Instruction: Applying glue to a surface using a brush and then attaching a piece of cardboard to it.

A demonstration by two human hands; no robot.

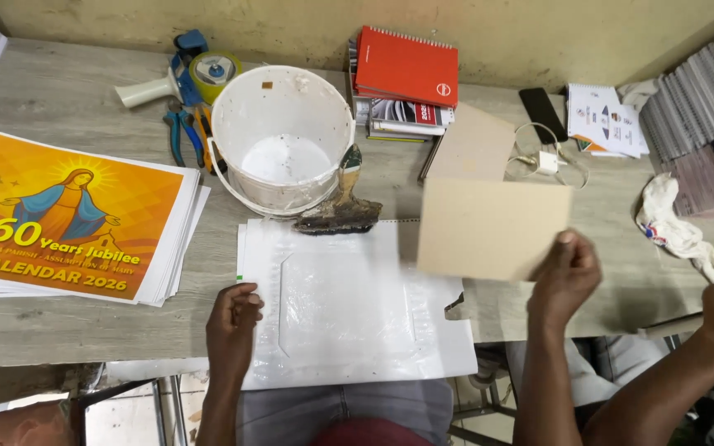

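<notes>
Fingers of the right hand (566, 272) pinch a brown card (493, 229) above the table's (59, 330) front edge. Left hand (233, 318), fingers curled together, rests on a glue-wet white sheet (349, 306). Misaligned, the card could stick crooked.

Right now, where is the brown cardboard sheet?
In the head view, the cardboard sheet is held up right of centre by the right hand, above the white sheet and right of the white bucket.

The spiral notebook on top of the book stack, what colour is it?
Red, with a small white round mark; the spiral notebook shows clearly in the head view.
</notes>
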